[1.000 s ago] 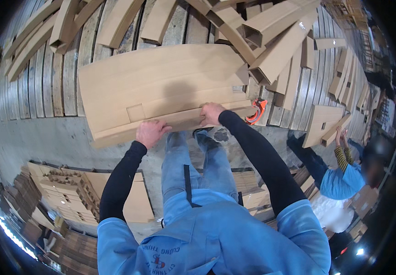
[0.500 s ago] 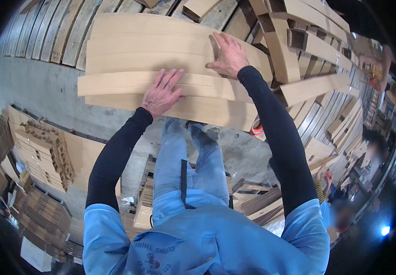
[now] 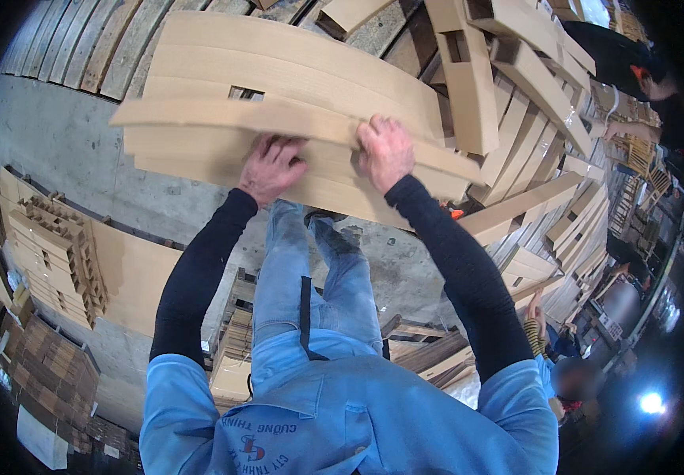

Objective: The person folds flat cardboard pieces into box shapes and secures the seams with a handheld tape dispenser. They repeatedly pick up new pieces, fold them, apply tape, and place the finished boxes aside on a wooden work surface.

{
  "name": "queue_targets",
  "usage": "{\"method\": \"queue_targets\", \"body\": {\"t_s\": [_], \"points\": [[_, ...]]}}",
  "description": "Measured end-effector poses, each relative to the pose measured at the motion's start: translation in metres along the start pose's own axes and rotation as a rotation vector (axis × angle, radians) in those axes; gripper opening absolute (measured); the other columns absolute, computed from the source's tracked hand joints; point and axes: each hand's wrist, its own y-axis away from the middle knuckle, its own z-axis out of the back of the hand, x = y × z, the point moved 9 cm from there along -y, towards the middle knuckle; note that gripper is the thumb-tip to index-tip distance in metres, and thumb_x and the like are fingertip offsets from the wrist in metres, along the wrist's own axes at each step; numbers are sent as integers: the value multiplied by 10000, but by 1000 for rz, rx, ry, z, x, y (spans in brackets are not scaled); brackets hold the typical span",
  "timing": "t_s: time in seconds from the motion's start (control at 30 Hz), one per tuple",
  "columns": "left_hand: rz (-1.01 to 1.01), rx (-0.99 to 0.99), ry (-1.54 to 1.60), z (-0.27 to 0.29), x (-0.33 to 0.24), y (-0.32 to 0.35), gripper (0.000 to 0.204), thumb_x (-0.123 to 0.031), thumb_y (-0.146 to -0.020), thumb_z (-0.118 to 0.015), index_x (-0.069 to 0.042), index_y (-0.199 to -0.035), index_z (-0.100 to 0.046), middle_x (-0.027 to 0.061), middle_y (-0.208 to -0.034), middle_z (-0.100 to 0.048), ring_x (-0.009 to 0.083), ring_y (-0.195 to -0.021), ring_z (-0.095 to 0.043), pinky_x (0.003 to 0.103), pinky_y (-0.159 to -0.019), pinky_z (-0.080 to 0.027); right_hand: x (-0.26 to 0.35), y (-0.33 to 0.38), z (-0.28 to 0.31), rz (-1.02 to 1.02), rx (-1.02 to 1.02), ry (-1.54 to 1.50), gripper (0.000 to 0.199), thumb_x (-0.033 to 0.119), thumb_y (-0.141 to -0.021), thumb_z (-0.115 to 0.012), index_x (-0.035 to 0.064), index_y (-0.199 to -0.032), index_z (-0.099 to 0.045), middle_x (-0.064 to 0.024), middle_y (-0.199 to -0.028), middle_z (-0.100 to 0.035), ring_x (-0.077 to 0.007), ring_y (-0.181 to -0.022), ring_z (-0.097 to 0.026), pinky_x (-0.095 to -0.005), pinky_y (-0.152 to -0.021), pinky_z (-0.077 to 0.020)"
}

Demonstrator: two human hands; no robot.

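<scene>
A large creased cardboard sheet [image 3: 278, 49] lies in front of me, with a dark rectangular cutout in its middle. Its near part is folded up into a long raised strip [image 3: 191, 113] that bends slightly along its length. My left hand [image 3: 273, 170] is curled against the near side of this strip, its fingertips hidden under the edge. To its right, my right hand [image 3: 386, 149] wraps its fingers over the top of the strip, thumb on the near side. Both hands grip the same sheet.
Folded cardboard channels [image 3: 468, 99] lie piled at the right. Slatted wooden pallets [image 3: 89, 47] run along the far left. Stacked notched cardboard pieces [image 3: 53, 253] sit on a sheet at the left. Another person's arm [image 3: 634, 131] reaches in at the far right; more people are lower right.
My flat hands have closed on the sheet. The near strip has risen into a fold, and the cutout has come into sight. My right hand has moved nearer to me.
</scene>
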Motion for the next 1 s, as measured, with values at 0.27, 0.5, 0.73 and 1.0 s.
{"method": "queue_targets", "body": {"t_s": [0.27,0.5,0.73,1.0], "points": [[-40,-246,83,14,-4,7,118,-203,-782,-756,-145,-786,-653,48,-1001,-644,258,-960,-630,451,-765,-502,10,42,-12,-67,-126,-90,355,217,-679,-791,108,-958,-602,-142,-1176,-517,-375,-1182,-484,-523,-1005,-396],[-405,-19,466,63,-42,59,123,-87,-751,-739,-77,-819,-637,99,-1218,-688,298,-1039,-677,407,-823,-570,27,74,-41,61,21,-48,471,380,-711,-807,110,-1029,-587,-171,-1428,-459,-357,-1356,-409,-585,-1156,-255],[-180,249,57,66,-39,-32,360,-279,-739,-814,-40,-921,-616,181,-1465,-483,384,-1319,-493,510,-1064,-458,26,87,-47,59,-4,22,303,301,-718,-758,132,-933,-628,-113,-1390,-514,-297,-1334,-449,-575,-1146,-284],[-132,283,23,42,-9,-5,400,-375,-784,-789,-63,-953,-603,188,-1426,-456,388,-1182,-514,500,-987,-439,-28,268,17,-984,-812,-314,534,300,-788,-821,9,-1158,-569,-216,-1285,-489,-335,-1237,-454,-476,-1052,-352]]}}
